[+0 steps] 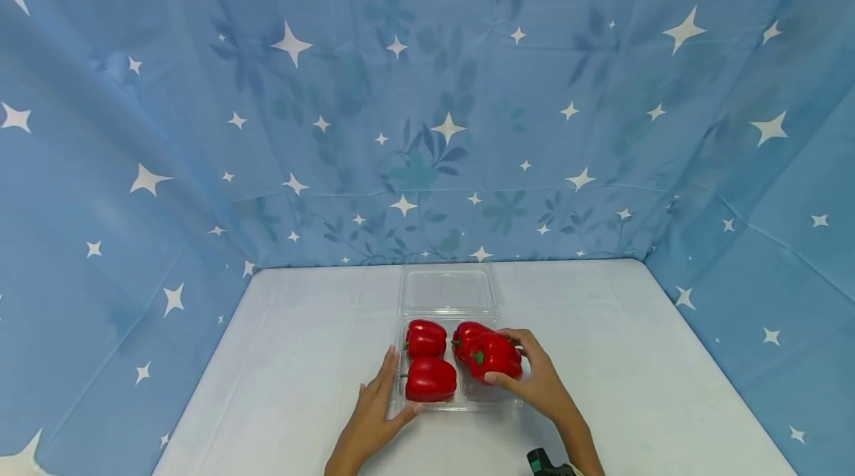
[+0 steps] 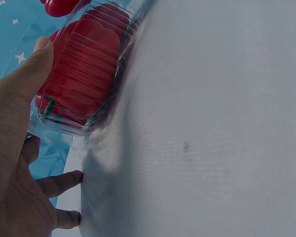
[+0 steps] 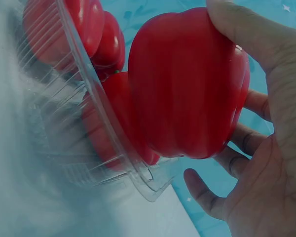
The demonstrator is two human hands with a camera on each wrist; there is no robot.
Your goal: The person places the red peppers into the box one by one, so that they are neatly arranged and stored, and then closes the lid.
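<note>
A clear plastic clamshell box (image 1: 461, 406) stands on the white table with its lid (image 1: 449, 290) laid open toward the back. Two red bell peppers lie in its left half, the front one (image 1: 430, 379) and the back one (image 1: 425, 339). Another red bell pepper (image 1: 466, 333) sits at the back right. My right hand (image 1: 539, 385) grips a fourth red bell pepper (image 3: 187, 84) between thumb and fingers, above the box's right front part. My left hand (image 1: 375, 416) rests at the box's left front corner, its thumb at the front wall and its fingers extended along the left side.
A white cloth (image 1: 300, 357) covers the table. Blue star-patterned curtains (image 1: 427, 127) hang behind it and on both sides. A dark strap or device (image 1: 544, 461) is at the right wrist.
</note>
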